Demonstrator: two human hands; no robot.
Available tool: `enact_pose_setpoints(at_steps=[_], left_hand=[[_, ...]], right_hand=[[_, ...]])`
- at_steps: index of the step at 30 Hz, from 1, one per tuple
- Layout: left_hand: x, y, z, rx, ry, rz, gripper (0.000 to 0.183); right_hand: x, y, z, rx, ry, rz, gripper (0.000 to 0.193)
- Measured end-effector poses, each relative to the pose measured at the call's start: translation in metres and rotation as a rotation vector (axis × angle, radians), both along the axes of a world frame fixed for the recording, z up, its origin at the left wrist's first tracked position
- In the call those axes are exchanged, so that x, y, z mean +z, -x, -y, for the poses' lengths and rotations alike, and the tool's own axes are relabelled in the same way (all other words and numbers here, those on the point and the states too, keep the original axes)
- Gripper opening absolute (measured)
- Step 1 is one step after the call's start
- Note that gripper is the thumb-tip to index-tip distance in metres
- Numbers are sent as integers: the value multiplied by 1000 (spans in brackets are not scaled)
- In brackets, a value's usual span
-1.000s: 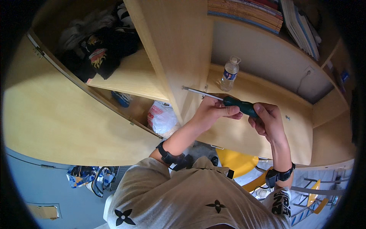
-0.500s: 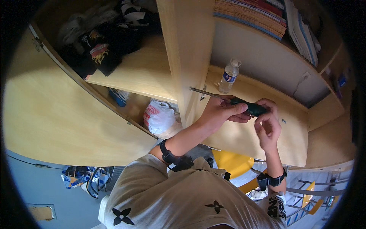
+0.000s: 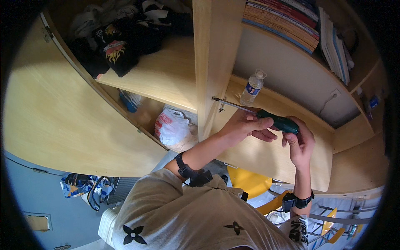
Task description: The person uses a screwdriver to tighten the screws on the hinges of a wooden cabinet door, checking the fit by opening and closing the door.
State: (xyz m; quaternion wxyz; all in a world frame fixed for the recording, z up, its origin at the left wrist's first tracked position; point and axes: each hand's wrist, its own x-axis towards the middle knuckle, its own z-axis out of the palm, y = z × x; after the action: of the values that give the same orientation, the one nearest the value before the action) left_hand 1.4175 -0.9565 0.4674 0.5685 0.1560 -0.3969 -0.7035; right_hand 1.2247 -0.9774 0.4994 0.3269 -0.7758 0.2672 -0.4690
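Note:
A screwdriver [image 3: 278, 121] with a dark green handle and a long metal shaft lies across my two hands, tilted up toward the left. Its tip meets a small dark spot on the upright wooden panel [image 3: 216, 50]. My left hand [image 3: 252, 125] is closed around the front of the handle and the shaft, thumb on top. The fingers of my right hand [image 3: 303, 143] wrap the rear end of the handle. Just below the shaft, a small metal fitting [image 3: 221, 108] is fixed to the panel. A clear water bottle [image 3: 252, 88] with a blue label stands behind my left hand.
The open cabinet door [image 3: 79, 112] spreads on the left. Dark clothes [image 3: 125, 46] fill the upper shelf, and a white plastic bag [image 3: 173, 127] sits below. Books [image 3: 283, 25] are stacked above the desk [image 3: 316, 162]. A yellow chair [image 3: 250, 183] stands under it.
The screwdriver's tip now rests at the panel's spot, where before it sat slightly off. My right hand has wrapped more fully around the handle's end. The view has shifted a little.

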Motion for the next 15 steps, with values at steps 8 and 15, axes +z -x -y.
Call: enact_pose_setpoints(at_steps=[8,15], left_hand=[[6,9,-4,124,-66,37,25],[-1,6,-2,150,-35,35,27]], right_hand=[[-4,9,11,65,188,-55,37],[-1,6,12,212,-748,-139,35]])
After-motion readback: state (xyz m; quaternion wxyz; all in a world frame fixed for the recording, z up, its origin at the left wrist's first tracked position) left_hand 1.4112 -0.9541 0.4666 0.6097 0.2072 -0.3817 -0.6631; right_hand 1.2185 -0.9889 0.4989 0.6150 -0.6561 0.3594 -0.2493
